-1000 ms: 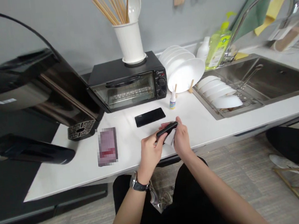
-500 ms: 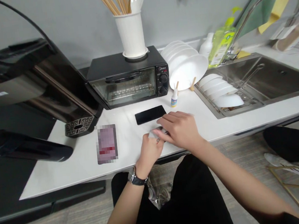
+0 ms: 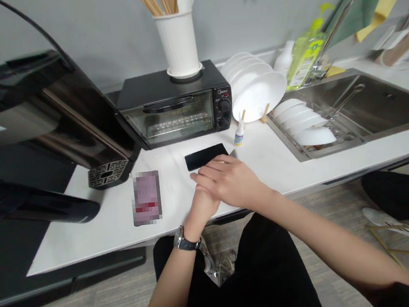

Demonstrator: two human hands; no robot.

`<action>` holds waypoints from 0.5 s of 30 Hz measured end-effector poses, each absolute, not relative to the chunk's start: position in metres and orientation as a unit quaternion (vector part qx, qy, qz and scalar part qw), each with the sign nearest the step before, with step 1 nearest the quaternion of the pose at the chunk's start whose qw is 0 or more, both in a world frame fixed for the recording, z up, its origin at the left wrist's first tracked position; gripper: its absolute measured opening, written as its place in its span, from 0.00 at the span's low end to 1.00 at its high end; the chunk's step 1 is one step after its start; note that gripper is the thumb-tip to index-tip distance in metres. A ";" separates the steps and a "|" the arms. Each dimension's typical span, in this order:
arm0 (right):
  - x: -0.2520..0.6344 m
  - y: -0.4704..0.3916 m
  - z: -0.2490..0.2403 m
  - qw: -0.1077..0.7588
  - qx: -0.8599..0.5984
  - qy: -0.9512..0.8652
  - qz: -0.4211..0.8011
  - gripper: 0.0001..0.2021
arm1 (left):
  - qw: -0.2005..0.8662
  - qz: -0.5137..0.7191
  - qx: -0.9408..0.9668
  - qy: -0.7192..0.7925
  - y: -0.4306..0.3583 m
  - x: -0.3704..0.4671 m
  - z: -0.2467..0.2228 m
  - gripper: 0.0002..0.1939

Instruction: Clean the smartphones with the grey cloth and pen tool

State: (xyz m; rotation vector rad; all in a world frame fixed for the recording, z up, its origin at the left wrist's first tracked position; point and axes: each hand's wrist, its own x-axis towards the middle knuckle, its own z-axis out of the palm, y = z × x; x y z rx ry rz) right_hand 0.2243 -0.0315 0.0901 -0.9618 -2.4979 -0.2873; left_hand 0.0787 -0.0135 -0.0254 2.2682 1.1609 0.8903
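In the head view my left hand (image 3: 205, 202) is over the front edge of the white counter, mostly covered by my right hand (image 3: 230, 180). My right fingers wrap across the left hand, and the two touch. A small dark grey tip (image 3: 233, 154) pokes out beyond the right knuckles; the rest of that thing is hidden. Just behind the hands lies a flat black phone-like slab (image 3: 205, 157). Farther back stands a small white dropper bottle (image 3: 239, 133) with a coloured label. A pixelated purple flat item (image 3: 146, 197) lies to the left.
A toaster oven (image 3: 175, 113) carries a white utensil holder (image 3: 178, 45). Left stands a black drinks machine (image 3: 58, 105). White plates (image 3: 256, 93), a green soap bottle (image 3: 306, 59) and a sink (image 3: 376, 103) with bowls (image 3: 313, 135) are right. A person's shoe (image 3: 395, 224) shows at lower right.
My right hand has shifted left over the left hand, covering the greyish thing that showed between them. The dark tip now shows beyond the right hand.
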 end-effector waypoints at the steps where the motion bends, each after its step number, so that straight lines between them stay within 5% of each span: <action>1: 0.228 -0.029 0.090 0.216 -0.332 -0.912 -0.106 0.12 | 0.216 0.319 0.824 0.416 -0.013 0.079 -0.024 0.12; 9: 0.248 -0.039 0.093 0.192 -0.580 -0.785 -0.097 0.32 | 0.208 0.300 0.849 0.383 -0.010 0.086 -0.020 0.09; 12: 0.234 -0.048 0.094 0.192 -0.636 -0.736 -0.130 0.23 | 0.197 0.284 0.855 0.386 -0.012 0.091 -0.025 0.08; 15: 0.226 -0.048 0.095 0.176 -0.530 -0.818 -0.138 0.10 | 0.169 0.259 0.869 0.385 -0.015 0.091 -0.028 0.09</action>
